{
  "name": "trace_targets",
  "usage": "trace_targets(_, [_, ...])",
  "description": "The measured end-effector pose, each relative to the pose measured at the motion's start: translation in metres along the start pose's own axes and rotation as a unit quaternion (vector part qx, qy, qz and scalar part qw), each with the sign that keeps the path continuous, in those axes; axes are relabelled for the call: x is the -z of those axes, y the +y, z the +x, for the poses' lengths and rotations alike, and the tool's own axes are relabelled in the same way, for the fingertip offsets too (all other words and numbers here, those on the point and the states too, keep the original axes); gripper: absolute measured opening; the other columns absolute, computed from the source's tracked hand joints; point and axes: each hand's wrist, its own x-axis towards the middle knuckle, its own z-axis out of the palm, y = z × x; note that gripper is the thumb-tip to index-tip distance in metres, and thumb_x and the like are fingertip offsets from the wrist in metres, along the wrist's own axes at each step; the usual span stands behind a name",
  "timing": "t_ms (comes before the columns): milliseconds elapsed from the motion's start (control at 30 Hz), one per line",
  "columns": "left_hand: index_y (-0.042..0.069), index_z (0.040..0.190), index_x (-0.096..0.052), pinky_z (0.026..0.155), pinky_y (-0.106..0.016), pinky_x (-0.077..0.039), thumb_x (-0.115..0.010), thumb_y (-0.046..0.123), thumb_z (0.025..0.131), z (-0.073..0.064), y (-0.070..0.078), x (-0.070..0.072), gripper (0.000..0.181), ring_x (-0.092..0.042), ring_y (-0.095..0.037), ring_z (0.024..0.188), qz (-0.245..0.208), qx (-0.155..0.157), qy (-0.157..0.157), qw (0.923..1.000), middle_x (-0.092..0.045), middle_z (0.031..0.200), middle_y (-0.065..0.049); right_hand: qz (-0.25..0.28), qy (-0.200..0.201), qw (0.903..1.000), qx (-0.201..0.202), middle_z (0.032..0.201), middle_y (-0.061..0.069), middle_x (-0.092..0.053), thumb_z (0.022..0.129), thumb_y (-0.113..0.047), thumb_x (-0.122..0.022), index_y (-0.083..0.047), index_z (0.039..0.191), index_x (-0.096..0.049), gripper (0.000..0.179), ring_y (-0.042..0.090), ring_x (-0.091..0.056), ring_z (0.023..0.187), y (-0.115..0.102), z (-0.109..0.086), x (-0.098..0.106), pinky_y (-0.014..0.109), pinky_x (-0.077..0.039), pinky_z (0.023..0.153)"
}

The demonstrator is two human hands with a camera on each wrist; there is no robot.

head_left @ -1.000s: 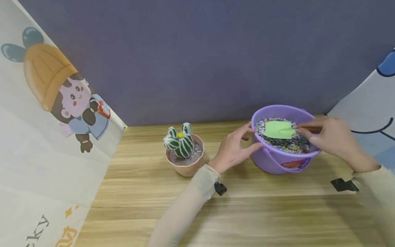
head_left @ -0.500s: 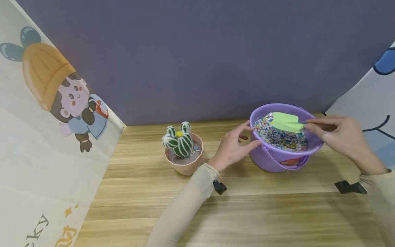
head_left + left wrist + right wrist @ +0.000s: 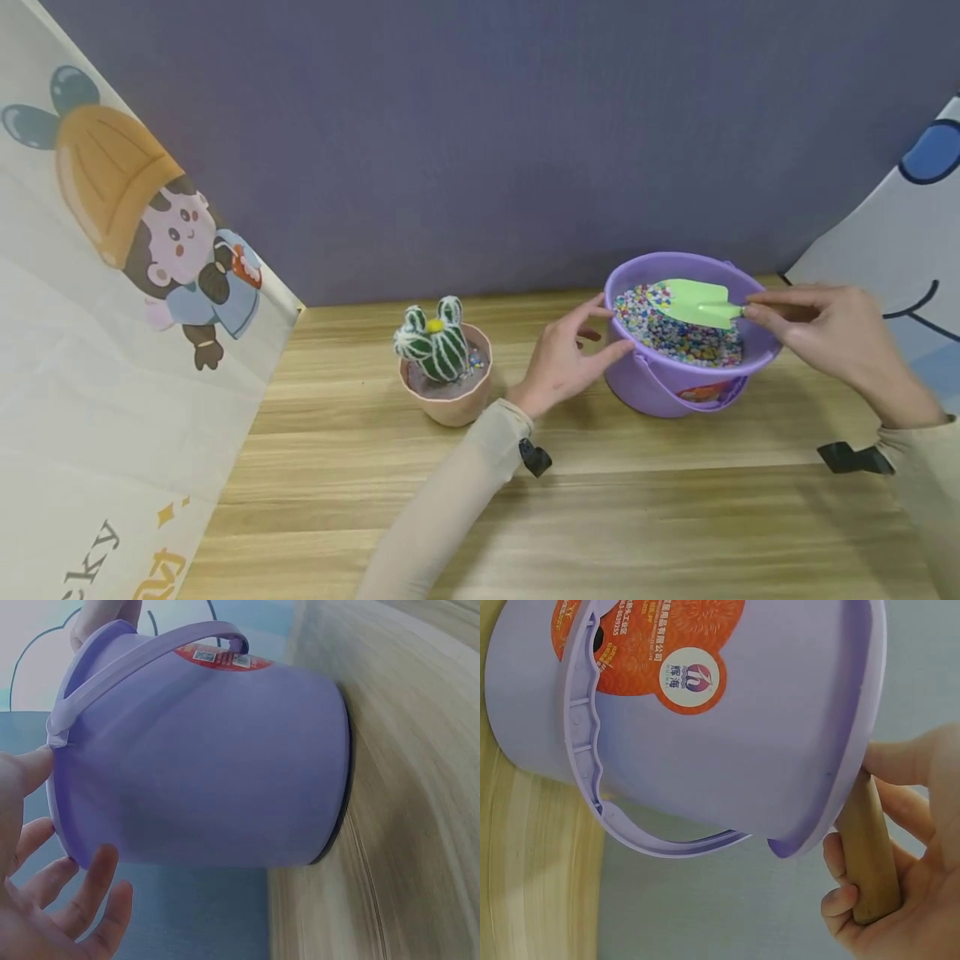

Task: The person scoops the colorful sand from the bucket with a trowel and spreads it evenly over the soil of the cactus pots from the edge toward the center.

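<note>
The green trowel (image 3: 697, 305) points its blade toward the person's left, its long axis running roughly side to side over the coloured beads (image 3: 675, 340) inside the purple bucket (image 3: 637, 387). The right hand (image 3: 832, 333) grips its wooden handle (image 3: 870, 859), fingers curled round; the left hand (image 3: 561, 364), fingers spread, touches the bucket's rim. Nearby, a pot (image 3: 450, 410) holds a green-and-white cactus (image 3: 442, 357) and some beads

The left hand (image 3: 34, 926) touches the rim (image 3: 57, 791) of a bucket (image 3: 202, 765) with a red label (image 3: 223, 659), standing on the worktop (image 3: 420, 825).
</note>
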Motion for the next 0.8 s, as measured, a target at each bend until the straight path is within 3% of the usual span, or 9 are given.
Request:
trace_targets(300, [0.021,0.140,-0.067,0.083,-0.017,-0.057,-0.080,0.045,0.095,-0.005,-0.003,-0.005,0.053,-0.073,-0.011,0.106,0.007,0.001,0.018,0.9998,-0.048,0.166,0.010,-0.003,-0.001,1.0000,0.000,0.119,0.031,-0.075,0.097,-0.034,-0.079,-0.008,0.115,-0.083,0.032,-0.031,-0.044,0.077,-0.002,-0.001,-0.001,0.005,-0.036,0.062])
trace_targets(800, [0.026,0.143,-0.064,0.084,-0.020,-0.058,-0.080,0.045,0.095,-0.007,-0.004,-0.006,0.054,-0.072,-0.014,0.109,-0.001,0.008,0.018,0.9998,-0.050,0.165,0.010,-0.004,0.004,1.0000,0.005,0.119,0.029,-0.076,0.096,-0.034,-0.080,-0.009,0.112,-0.084,0.030,-0.033,-0.042,0.081,-0.010,0.001,0.002,0.005,-0.036,0.066])
